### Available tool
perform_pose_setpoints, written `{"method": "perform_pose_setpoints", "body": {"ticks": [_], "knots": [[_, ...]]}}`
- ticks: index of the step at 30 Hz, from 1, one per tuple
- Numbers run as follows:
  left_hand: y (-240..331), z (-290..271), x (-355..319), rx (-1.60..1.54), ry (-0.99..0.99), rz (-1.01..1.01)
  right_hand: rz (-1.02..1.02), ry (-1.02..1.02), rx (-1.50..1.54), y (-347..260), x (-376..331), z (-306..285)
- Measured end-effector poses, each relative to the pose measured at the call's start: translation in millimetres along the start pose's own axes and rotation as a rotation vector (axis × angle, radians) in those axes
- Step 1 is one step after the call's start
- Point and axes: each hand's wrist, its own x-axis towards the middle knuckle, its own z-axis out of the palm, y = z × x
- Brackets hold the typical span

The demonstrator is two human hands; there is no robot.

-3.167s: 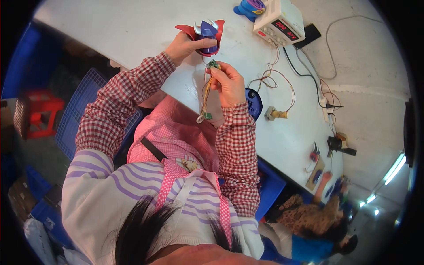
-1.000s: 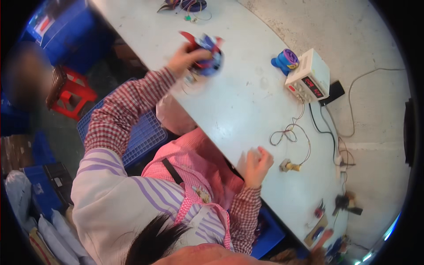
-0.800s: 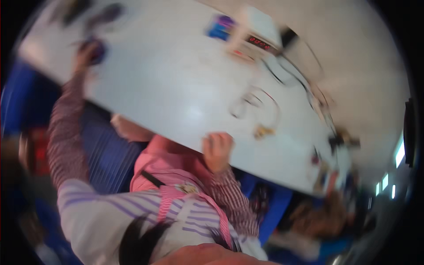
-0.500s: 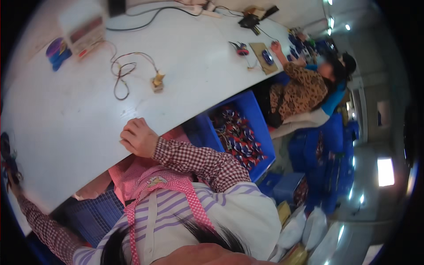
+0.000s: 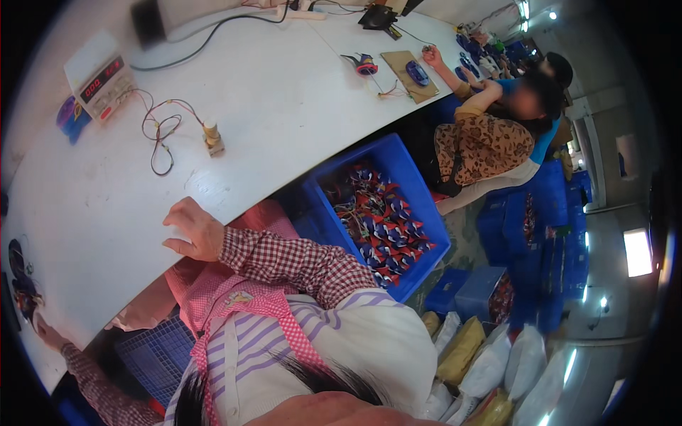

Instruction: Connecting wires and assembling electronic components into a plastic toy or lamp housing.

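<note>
One small red-and-blue toy part (image 5: 21, 284) lies at the far left edge of the white table (image 5: 284, 106). It looks light and pointy, so its middle is the best spot to pinch. The left hand (image 5: 44, 328) touches it; I cannot tell its grip. The right hand (image 5: 193, 233) rests flat and empty, well apart.

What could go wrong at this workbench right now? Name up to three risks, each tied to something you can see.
1. The left hand stretches far out to small parts at the white table edge; they could be knocked off.
2. Loose wires run from the power supply to a small brass-coloured part; a sweeping arm might snag them.
3. The right hand rests flat at the table edge, so only one hand works the parts.
</note>
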Motion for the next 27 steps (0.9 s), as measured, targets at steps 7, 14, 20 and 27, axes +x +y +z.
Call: {"method": "perform_pose_setpoints", "body": {"ticks": [7,14,20,27], "knots": [[191.9,118.8,-202.5,0.105,-0.570,0.365,0.367,0.191,0.690,-9.9,18.3,-68.9],[336.4,204.2,-347.7,-0.252,-1.138,0.665,0.355,0.499,0.784,-132.7,39.7,-243.9],[362.5,234.0,-405.9,-0.416,-1.416,0.567,0.115,0.100,0.288,-206.7,38.6,-273.4],[375.9,245.2,-418.1,-0.397,-1.474,0.745,-0.079,-0.090,-0.017,-210.3,27.6,-280.6]]}}
